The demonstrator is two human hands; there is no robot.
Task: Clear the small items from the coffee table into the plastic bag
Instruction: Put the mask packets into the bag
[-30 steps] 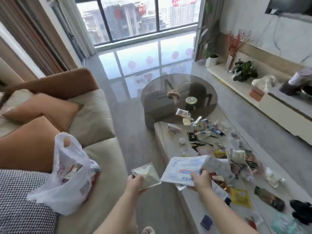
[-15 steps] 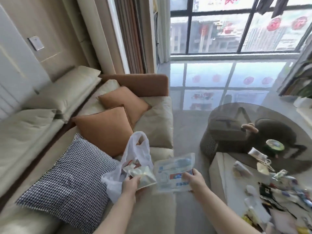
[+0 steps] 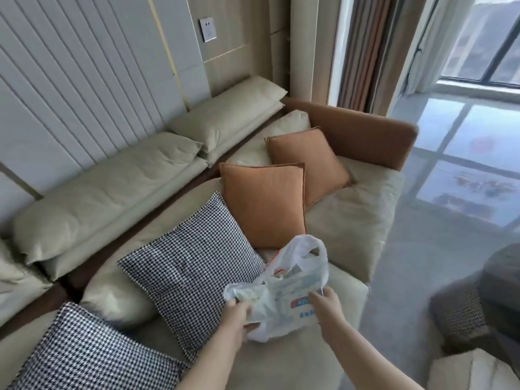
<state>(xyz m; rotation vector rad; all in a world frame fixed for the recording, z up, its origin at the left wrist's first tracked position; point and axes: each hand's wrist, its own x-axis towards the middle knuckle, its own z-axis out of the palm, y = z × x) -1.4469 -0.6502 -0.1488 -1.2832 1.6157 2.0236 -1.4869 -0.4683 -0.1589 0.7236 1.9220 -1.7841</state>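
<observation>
Low in the frame's centre, my right hand (image 3: 323, 302) pinches the flat printed packet (image 3: 299, 301), its long side lying across the plastic bag (image 3: 298, 254) mouth just above, while my left hand (image 3: 239, 313) grips the bag's near-left rim beside a small pouch.

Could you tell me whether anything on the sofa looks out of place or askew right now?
Only the plastic bag stands out: it slumps open on the sofa seat beside the houndstooth cushion, with both hands at its mouth. Nothing looks spilled.
</observation>
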